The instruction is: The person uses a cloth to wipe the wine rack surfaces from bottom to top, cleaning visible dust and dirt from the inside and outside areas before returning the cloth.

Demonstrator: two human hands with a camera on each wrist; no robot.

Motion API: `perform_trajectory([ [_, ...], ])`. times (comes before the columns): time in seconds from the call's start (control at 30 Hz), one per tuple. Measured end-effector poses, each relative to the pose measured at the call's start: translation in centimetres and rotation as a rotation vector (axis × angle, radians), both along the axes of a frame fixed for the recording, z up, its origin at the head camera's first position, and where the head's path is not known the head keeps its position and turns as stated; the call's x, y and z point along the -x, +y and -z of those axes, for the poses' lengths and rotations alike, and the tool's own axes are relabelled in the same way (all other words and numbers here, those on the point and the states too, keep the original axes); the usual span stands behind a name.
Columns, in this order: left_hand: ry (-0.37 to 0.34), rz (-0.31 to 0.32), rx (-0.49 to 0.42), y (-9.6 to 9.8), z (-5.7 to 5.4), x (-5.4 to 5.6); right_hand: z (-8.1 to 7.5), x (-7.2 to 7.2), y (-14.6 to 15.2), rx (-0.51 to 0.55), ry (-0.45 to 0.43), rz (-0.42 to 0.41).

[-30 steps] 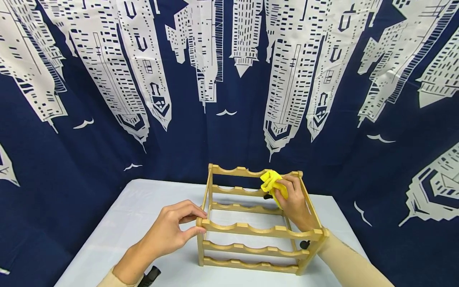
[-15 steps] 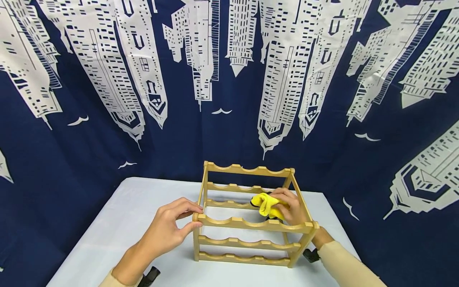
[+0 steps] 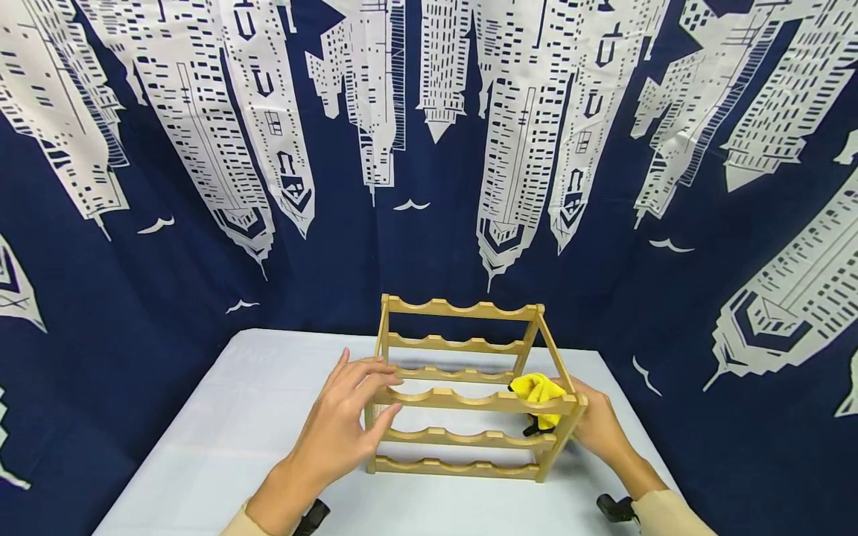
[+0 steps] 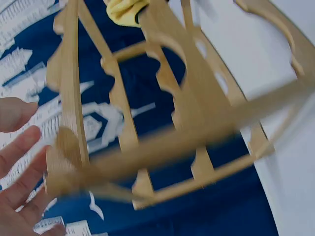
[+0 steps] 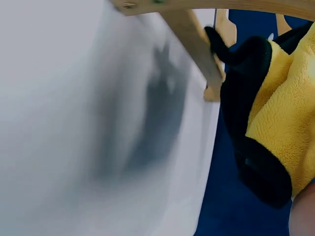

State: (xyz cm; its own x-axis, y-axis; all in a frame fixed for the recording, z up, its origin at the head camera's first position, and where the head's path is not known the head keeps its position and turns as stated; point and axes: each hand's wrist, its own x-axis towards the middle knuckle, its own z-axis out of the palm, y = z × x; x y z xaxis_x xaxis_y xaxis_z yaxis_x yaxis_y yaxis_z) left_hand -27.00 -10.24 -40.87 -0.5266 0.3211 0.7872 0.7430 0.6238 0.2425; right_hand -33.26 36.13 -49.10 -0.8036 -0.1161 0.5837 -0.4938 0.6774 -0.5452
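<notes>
A light wooden rack with several scalloped rails stands on the white-covered table. At its near left top corner is my left hand, fingers spread and loosely bent; the left wrist view shows the fingers beside the corner post with nothing gripped. My right hand holds a bunched yellow cloth with black edging against the rack's right side. Close up in the right wrist view, the cloth is fluffy yellow with a black border. Part of the right hand's fingers is hidden by the cloth and rack.
The white tablecloth spreads around the rack. A dark blue curtain printed with white buildings hangs directly behind the table. Black straps or mounts sit at the wrists.
My right hand, with the cloth, has moved from inside the rack near its back rail toward me, out to the right side. My left hand has loosened from the corner and spread its fingers.
</notes>
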Motion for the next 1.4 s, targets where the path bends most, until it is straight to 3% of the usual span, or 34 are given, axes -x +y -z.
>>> perform_trajectory([
  [0.17, 0.101, 0.101, 0.017, 4.0, 0.0, -0.4, 0.9, -2.1, 1.7, 0.073, -0.065, 0.114],
  [0.4, 0.057, 0.160, 0.167, 10.3, -1.7, 0.0, 1.2, -4.4, 2.8, 0.103, -0.103, 0.195],
  [0.5, 0.044, 0.137, 0.268, 12.7, -1.8, 0.8, 1.1, -4.9, 3.0, 0.115, -0.128, 0.197],
  [0.6, 0.086, 0.066, 0.375, 14.7, -1.6, 1.6, 0.9, -5.6, 3.2, 0.134, -0.142, 0.204],
  [0.7, 0.129, 0.005, 0.424, 16.0, -1.4, 2.0, 0.9, -6.3, 3.3, 0.149, -0.147, 0.219],
  [0.93, 0.100, -0.023, 0.335, 15.5, -0.8, 1.7, 1.7, -7.3, 2.5, 0.206, -0.145, 0.196],
  [1.4, 0.112, 0.005, 0.163, 9.9, -0.2, 2.2, 1.6, -7.7, -0.2, 0.293, -0.100, 0.151],
])
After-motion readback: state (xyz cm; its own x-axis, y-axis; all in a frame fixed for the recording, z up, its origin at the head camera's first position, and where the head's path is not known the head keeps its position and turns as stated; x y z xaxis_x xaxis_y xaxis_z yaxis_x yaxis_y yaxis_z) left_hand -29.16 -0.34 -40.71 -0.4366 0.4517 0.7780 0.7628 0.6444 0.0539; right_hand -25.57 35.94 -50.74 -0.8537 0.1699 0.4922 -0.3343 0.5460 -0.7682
